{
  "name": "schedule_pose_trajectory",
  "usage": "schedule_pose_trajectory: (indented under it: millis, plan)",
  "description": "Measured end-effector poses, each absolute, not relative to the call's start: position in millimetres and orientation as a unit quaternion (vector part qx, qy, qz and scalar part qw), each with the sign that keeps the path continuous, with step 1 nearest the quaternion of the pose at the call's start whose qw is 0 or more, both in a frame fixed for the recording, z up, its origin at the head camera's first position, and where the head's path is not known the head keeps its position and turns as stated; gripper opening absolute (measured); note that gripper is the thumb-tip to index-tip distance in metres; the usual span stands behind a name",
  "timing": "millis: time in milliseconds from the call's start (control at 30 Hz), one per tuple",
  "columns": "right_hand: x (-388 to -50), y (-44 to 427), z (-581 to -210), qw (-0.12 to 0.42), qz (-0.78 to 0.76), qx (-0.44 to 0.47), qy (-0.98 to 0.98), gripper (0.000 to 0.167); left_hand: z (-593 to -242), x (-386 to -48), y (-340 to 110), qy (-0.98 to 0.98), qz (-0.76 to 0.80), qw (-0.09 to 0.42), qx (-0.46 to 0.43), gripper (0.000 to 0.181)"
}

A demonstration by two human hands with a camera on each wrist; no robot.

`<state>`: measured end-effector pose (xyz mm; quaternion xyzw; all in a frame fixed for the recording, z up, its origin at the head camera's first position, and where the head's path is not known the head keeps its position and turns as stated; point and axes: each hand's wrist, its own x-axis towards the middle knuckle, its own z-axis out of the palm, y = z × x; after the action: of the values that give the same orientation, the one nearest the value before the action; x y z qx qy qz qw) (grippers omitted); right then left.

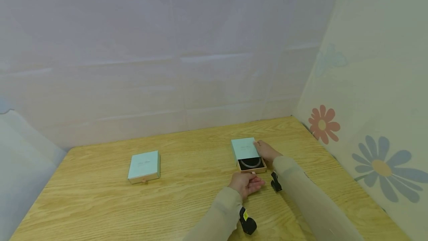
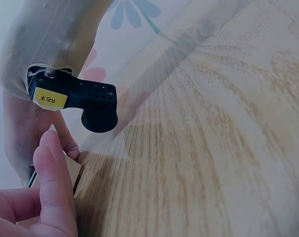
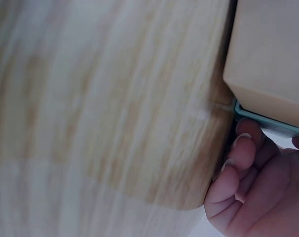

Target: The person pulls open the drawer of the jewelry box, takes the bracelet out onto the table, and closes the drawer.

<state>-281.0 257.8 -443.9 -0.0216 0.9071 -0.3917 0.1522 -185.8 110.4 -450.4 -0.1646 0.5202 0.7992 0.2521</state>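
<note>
A light blue box [image 1: 245, 148] stands at the right of the table with its peach drawer [image 1: 251, 170] pulled partway out toward me. Inside the drawer's dark lining lies a grey ring-shaped band [image 1: 245, 166], partly covered by the sleeve. My left hand [image 1: 243, 184] is at the drawer front, thumb and index finger pinching its small ribbon tab, the other fingers extended. With my right hand [image 1: 266, 151] I grip the right side of the blue sleeve. In the right wrist view, curled fingers [image 3: 242, 153] lie against the sleeve's edge [image 3: 270, 123], beside the drawer.
A second light blue box [image 1: 143, 164], shut, sits at the left on the wooden table [image 1: 190, 181]. Black cameras [image 1: 247, 223] are strapped to both wrists. A pale sheet [image 1: 160, 66] hangs behind the table, and a flower-patterned one [image 1: 384, 84] at the right.
</note>
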Motion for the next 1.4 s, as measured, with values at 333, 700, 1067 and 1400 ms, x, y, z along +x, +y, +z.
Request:
schedule_pose_trajectory:
  millis: [333, 700, 1067, 1400]
  plan:
    - [-282.7, 258.3, -446.0, 0.150, -0.388, -0.023, 0.909, 0.051, -450.8, -184.9, 109.9, 0.518, 0.799, 0.256, -0.168, 0.017]
    - [-280.6, 256.2, -443.1, 0.151, -0.382, -0.025, 0.911, 0.052, -448.9, -181.6, 109.0, 0.519, 0.798, 0.257, -0.167, 0.017]
    - [-282.1, 257.6, -447.3, 0.154, -0.397, -0.021, 0.904, 0.051, -450.8, -180.1, 110.2, 0.522, 0.794, 0.261, -0.169, 0.016]
    - [-282.5, 257.3, -447.1, 0.153, -0.401, -0.020, 0.903, 0.052, -451.9, -177.8, 110.7, 0.526, 0.795, 0.255, -0.164, 0.016]
